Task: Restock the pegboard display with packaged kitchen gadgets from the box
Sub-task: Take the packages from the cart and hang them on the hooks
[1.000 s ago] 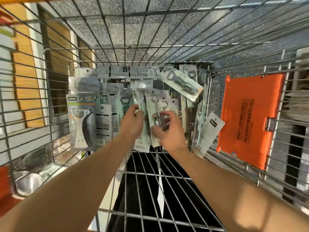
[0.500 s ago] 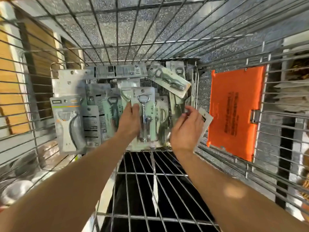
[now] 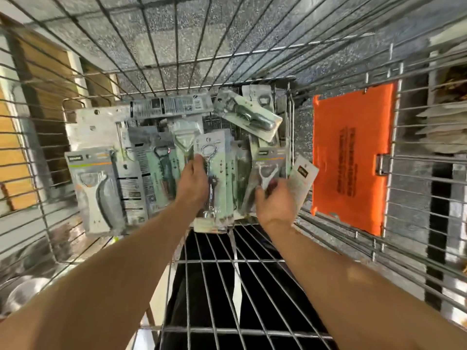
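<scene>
Gripping the corkscrew pack point(image 3: 217, 157) by its left edge, the left hand point(image 3: 192, 181) has its fingers curled over the card, well left of the orange panel point(image 3: 351, 157) on the wire cart point(image 3: 227, 260). Nearer that panel, the right hand point(image 3: 276, 202) curls its fingers on the lower end of a white peeler pack point(image 3: 269, 160), though blur hides the exact pinch. Both packs stand among other carded gadgets in the cart; a grey peeler pack point(image 3: 93, 190) lies farthest from the panel.
</scene>
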{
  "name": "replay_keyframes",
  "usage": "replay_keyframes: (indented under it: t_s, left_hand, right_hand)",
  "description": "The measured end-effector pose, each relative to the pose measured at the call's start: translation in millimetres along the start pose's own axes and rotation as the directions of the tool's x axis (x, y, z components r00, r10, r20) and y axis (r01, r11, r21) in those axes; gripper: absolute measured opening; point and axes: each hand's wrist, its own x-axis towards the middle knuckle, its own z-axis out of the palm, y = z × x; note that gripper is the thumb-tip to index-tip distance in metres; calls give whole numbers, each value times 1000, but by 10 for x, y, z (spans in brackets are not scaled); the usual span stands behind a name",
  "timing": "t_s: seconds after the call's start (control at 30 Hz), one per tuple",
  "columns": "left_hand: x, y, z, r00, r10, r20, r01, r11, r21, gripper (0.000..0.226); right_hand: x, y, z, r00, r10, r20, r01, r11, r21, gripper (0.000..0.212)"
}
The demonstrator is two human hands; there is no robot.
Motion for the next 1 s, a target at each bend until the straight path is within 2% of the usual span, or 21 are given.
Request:
replay_keyframes:
  t_s: [0.13, 0.27, 0.4, 0.53, 0.67, 0.73, 0.8, 0.9, 0.97, 1.0]
  left_hand:
    - [-117, 25, -113, 1000, -4, -12, 4, 1000, 22, 64]
    - [-260, 118, -297, 999, -4, -40, 4, 1000, -13, 65]
    - [-517, 269, -638, 997, 24, -80, -28, 998, -54, 64]
    - [-810, 367, -986, 988, 109, -106, -125, 980, -152, 60]
    - [-1283, 373, -1288, 976, 135, -172, -184, 932, -311, 70]
    - [-1512, 384, -1388, 976, 127, -180, -181, 927, -329, 71]
    - [-1823, 302, -1515, 966, 130, -223, -218, 873, -436, 68]
    - [-2044, 163, -1643, 957, 126, -263, -252, 811, -529, 75]
    - [-2319, 87, -1756, 955, 80, -284, -259, 691, -674, 85]
    - [-2528, 43, -1815, 955, 65, -288, -263, 628, -732, 81]
  right_hand:
    - [-233, -193, -93, 990, -139, 0, 138, 980, 142, 30]
    - [-379, -481, -289, 983, -150, 104, 123, 967, 225, 29]
    - [-620, -864, -518, 971, -239, 9, 229, 938, 261, 32]
    - [-969, -1188, -776, 963, -269, 3, 244, 878, 412, 35]
    - [-1375, -1414, -1039, 915, -404, 23, 334, 786, 520, 31]
    - [-1500, -1502, -1128, 890, -455, 0, 391, 765, 511, 24]
    - [-1758, -1578, -1268, 844, -536, -24, 476, 728, 493, 27]
    - [-2061, -1715, -1423, 823, -566, -41, 503, 694, 515, 33]
    - [-2335, -1805, -1546, 783, -622, -26, 527, 639, 560, 37]
    - [-2488, -1839, -1610, 743, -670, -18, 559, 605, 567, 42]
